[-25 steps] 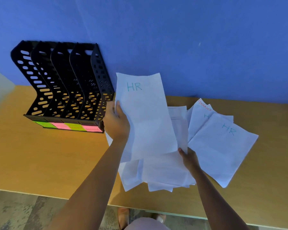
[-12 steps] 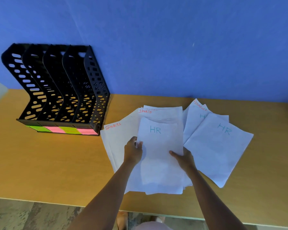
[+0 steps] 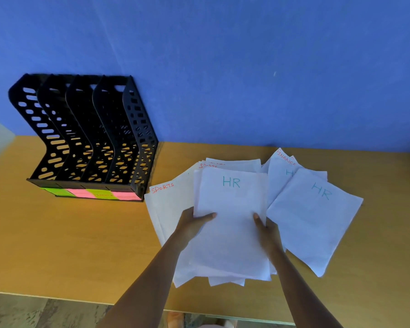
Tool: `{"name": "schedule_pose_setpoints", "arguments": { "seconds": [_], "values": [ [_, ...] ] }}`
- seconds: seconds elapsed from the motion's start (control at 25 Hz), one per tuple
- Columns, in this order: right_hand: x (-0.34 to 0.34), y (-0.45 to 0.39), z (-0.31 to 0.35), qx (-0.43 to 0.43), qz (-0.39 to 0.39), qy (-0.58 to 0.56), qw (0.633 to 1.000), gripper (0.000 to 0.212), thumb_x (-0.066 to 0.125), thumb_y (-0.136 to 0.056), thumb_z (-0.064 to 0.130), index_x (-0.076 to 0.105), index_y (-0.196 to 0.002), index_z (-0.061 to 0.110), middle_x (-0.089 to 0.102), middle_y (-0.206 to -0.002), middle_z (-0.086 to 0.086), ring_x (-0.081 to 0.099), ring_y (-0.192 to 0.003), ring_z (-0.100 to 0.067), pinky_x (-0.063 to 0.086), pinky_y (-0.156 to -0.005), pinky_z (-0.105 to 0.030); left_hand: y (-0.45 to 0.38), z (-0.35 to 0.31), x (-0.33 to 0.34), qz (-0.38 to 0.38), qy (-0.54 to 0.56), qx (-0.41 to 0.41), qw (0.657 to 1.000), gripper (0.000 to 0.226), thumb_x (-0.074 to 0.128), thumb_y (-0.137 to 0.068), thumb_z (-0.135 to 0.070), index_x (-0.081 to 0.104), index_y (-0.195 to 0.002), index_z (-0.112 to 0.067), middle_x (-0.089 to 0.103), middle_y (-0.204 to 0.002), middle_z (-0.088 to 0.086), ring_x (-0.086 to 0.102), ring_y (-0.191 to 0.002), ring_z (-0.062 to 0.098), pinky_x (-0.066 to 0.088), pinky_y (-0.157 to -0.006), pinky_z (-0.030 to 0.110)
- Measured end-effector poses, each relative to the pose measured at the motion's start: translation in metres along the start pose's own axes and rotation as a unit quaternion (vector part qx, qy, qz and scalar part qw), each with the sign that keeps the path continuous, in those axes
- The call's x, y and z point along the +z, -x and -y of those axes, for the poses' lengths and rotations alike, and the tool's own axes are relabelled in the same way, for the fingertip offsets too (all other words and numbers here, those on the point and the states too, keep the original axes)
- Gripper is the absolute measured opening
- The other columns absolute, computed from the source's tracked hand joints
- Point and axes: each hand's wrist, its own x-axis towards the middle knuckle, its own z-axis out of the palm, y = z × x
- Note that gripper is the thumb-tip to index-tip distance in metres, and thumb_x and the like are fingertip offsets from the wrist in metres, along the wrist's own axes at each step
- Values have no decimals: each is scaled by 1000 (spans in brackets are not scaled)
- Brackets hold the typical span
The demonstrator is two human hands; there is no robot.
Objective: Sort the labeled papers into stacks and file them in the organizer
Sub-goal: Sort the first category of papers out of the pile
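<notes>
**HR sheet held at both edges over the paper pile**

I hold the top HR sheet (image 3: 230, 209) by its two sides. My left hand (image 3: 191, 224) grips its left edge, thumb lying across the face of the paper and fingers tucked beneath. My right hand (image 3: 265, 229) pinches the right edge the same way, thumb on top. The sheet lies over the middle of the loose pile (image 3: 175, 233) on the wooden desk (image 3: 69, 245).

At ten o'clock from it a SPORTS sheet (image 3: 166, 200) pokes out; a second red-lettered corner shows at twelve o'clock. At three o'clock lies another HR sheet (image 3: 315, 218), overlapping a FINANCE sheet (image 3: 283, 162) at one o'clock.

Well apart at nine to ten o'clock stands the black file organizer (image 3: 85, 138), backed against the blue wall (image 3: 246, 67), its four slots empty. Green and pink sticky labels (image 3: 90, 194) line its front edge.
</notes>
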Motion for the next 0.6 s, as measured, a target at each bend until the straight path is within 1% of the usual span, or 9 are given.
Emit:
{"name": "schedule_pose_setpoints", "arguments": {
  "seconds": [0.08,0.16,0.2,0.24,0.32,0.4,0.44,0.52,0.6],
  "values": [
    [3,2,6,-20,-4,-8,1000,37,52,-101,36,64,-123,8,67,-113,-7,62,-103,-26,47,-82,-31,1,1,6,19,4,-11,1000,26,86,-75,-17,74,-99,-16,77,-103,1,72,-88,13,53,-70,18],
    [-1,1,10,-48,-37,16,998,28,49,-103,36,68,-98,16,67,-90,-2,60,-85,-25,43,-66,-30,0,2,10,6,-15,-21,1000,24,84,-78,-14,73,-99,-13,75,-100,5,69,-85,17,51,-72,24],
    [-7,0,11,-64,-69,29,995,28,49,-103,33,64,-85,18,65,-78,-1,59,-77,-25,41,-60,-32,-2,3,11,1,-22,-23,999,24,83,-78,-13,73,-100,-10,74,-98,7,68,-85,20,50,-75,26],
    [-14,-3,11,-70,-107,23,992,25,51,-102,27,62,-82,18,65,-74,-1,61,-73,-26,44,-60,-32,-5,4,11,-2,-32,-25,999,24,82,-79,-12,72,-101,-9,73,-97,9,67,-87,22,50,-76,28],
    [-34,-5,9,-62,-181,-3,982,5,60,-96,15,65,-96,14,72,-88,-8,68,-78,-27,50,-66,-32,-9,6,9,-9,-53,-27,998,26,81,-80,-13,72,-104,-7,74,-99,10,68,-92,26,51,-80,31],
    [-56,-10,1,-42,-251,17,967,26,71,-89,15,61,-112,8,70,-105,-14,66,-93,-31,48,-78,-33,-12,10,8,-11,-67,-28,997,26,79,-82,-13,71,-106,-6,74,-101,10,69,-95,26,51,-82,30],
    [-64,-12,-5,-23,-275,41,960,40,77,-84,17,58,-118,5,67,-114,-17,62,-104,-35,48,-84,-38,-13,11,8,-14,-72,-27,997,25,78,-82,-12,71,-105,-7,73,-100,9,69,-94,25,51,-81,29],
    [-78,-15,-14,53,-308,106,944,70,86,-73,25,49,-128,4,55,-129,-22,47,-121,-41,40,-98,-50,-15,14,8,-18,-89,-28,995,19,76,-83,-12,70,-101,-11,72,-95,7,68,-86,22,51,-74,26],
    [-85,-12,-20,132,-325,146,925,93,92,-62,37,42,-135,8,44,-138,-22,38,-128,-41,33,-103,-52,-17,18,8,-19,-107,-32,994,14,74,-84,-11,68,-97,-12,70,-89,5,66,-79,20,48,-65,23]
  ]
}}
